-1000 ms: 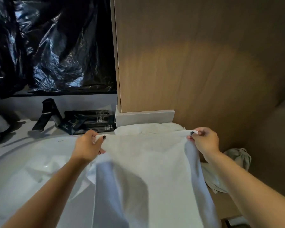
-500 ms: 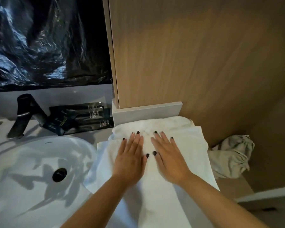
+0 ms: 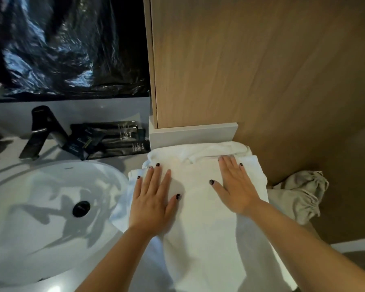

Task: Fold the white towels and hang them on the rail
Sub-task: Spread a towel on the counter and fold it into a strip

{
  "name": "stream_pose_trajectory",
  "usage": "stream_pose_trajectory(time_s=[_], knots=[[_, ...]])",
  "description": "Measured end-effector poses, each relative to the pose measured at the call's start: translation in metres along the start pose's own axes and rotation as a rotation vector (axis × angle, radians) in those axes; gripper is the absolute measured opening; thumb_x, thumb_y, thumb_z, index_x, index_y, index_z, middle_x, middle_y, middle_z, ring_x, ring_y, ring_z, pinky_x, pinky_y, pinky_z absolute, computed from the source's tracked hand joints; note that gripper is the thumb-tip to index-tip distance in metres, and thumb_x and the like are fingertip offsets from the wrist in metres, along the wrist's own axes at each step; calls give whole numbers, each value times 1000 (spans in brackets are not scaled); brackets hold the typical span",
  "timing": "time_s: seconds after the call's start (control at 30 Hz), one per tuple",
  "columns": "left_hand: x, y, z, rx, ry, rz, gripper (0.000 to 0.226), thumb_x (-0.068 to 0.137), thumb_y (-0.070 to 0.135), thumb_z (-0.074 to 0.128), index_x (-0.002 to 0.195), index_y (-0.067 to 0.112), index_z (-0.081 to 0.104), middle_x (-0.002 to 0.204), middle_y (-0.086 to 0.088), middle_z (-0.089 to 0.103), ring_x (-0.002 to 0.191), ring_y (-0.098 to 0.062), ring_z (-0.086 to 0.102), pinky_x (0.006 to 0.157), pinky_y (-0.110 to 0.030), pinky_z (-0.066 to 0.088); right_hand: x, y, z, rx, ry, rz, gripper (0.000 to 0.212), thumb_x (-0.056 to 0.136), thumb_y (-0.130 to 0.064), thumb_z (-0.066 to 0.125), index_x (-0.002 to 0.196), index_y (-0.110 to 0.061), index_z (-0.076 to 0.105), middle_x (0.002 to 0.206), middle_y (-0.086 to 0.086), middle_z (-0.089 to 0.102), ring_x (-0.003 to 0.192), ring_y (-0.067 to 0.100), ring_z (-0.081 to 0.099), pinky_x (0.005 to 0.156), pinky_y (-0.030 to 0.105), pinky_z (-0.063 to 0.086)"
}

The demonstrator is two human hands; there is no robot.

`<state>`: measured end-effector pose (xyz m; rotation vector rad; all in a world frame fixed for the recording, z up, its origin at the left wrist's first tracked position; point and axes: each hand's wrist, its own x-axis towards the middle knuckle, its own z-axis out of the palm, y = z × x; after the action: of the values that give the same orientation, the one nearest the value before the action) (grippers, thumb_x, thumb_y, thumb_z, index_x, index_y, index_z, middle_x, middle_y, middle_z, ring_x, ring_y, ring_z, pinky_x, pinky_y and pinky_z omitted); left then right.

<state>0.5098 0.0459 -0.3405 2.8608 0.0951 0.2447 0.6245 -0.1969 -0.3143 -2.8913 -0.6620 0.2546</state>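
Both our hands press flat on the white towel [image 3: 200, 199], left hand [image 3: 154, 199] and right hand [image 3: 236, 188] apart, fingers straight and spread, right of the sink [image 3: 40, 207].

Dim warm light from above. Hard forearm shadows across the sink [image 3: 40, 207] left of the hands. Glare on the black plastic [image 3: 61, 49] beyond them. Wide-angle bending at edges, slight softness throughout.

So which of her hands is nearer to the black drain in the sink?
Left. The left hand lies flat on the white towel just right of the drain; the right hand presses the towel's far side, farther away.
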Motion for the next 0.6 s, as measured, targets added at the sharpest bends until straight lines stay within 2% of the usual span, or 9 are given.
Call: stream_pose_trajectory(time_s=[0.1, 0.23, 0.33, 0.37, 0.43, 0.47, 0.53, 0.6], knots=[[-25, -3, -4, -122, -15, -121, 70, 97, 59, 20, 157, 27, 6, 163, 2, -9, 152, -20, -10, 122, -45, 3, -16, -11, -4, 23, 37, -69, 72, 100, -49, 18, 156, -14, -11, 161, -4, -23, 144, 9, -28, 120, 34, -13], [-72, 12, -4, -274, -11, -290, 72, 103, 34, 44, 157, 14, 0, 163, -6, -13, 153, -25, -3, 122, -35, 5, -55, -29, 9, 9, -22, -165, 68, 102, -45, 18, 156, -14, -9, 161, -2, -24, 148, 13, -23, 122, 34, -9], [-115, 29, -3, -528, 39, -517, 71, 100, 25, 52, 156, 4, 13, 164, -14, 8, 152, -26, 11, 120, -28, 11, -92, -46, 21, -7, -91, -255, 69, 102, -45, 22, 156, -16, -9, 161, 0, -25, 148, 16, -23, 122, 37, -6], [-128, 32, -3, -604, 94, -571, 66, 99, 18, 55, 153, 1, 22, 159, -17, 21, 148, -30, 20, 118, -29, 16, -105, -52, 24, -13, -120, -291, 68, 103, -44, 23, 156, -17, -9, 161, 0, -25, 148, 18, -23, 122, 38, -6], [-152, 36, -2, -690, 196, -687, 49, 92, 5, 61, 139, 0, 45, 135, -16, 48, 129, -36, 43, 106, -34, 33, -130, -62, 28, 8, -202, -338, 66, 104, -43, 26, 157, -21, -7, 161, 0, -24, 149, 20, -21, 122, 37, -5], [-162, 39, -4, -729, 214, -751, 44, 90, 3, 62, 133, 3, 50, 125, -13, 54, 120, -35, 49, 100, -37, 39, -141, -67, 28, 21, -252, -349, 65, 104, -42, 26, 157, -22, -6, 161, 0, -23, 149, 20, -19, 122, 37, -4], [-180, 45, -12, -821, 166, -863, 43, 91, 8, 63, 132, 10, 50, 119, -6, 57, 110, -27, 55, 96, -40, 45, -159, -77, 28, 41, -340, -346, 63, 105, -42, 27, 157, -25, -5, 163, 0, -19, 150, 21, -14, 122, 40, 0], [-196, 51, -20, -891, 141, -899, 37, 93, 11, 62, 128, 16, 53, 111, 5, 59, 100, -16, 57, 85, -31, 46, -173, -86, 29, 55, -389, -331, 63, 105, -44, 27, 157, -27, -6, 163, 0, -17, 151, 22, -10, 123, 43, 4]])
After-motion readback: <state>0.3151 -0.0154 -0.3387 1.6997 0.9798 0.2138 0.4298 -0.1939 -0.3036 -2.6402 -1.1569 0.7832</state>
